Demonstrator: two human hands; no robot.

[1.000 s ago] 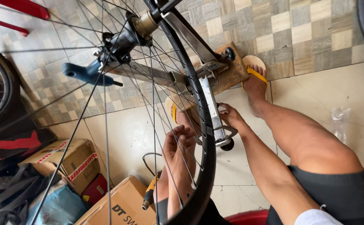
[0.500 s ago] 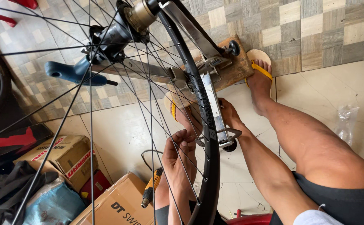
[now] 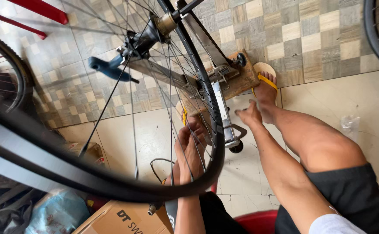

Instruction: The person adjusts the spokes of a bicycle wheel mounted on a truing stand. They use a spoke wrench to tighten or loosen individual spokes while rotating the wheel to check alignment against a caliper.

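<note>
The left hand (image 3: 189, 149) is curled among the spokes (image 3: 172, 108), fingers pinching near the rim (image 3: 217, 143); what it pinches I cannot tell. The right hand (image 3: 249, 115) hangs loose and empty just right of the stand (image 3: 224, 108). The wheel (image 3: 111, 182) fills centre and left of frame, upright, its axle running from upper left toward the wooden base. Judged from here, small, even spoke turns with the rim steadied would serve best.

Black wheel rim (image 3: 206, 93) looked matt, thin steel spokes (image 3: 131, 99) shiny; silver metal truing stand arm (image 3: 224, 112) glossy on rough brown wooden base (image 3: 241, 82); cream floor tiles (image 3: 341, 99) smooth.
</note>
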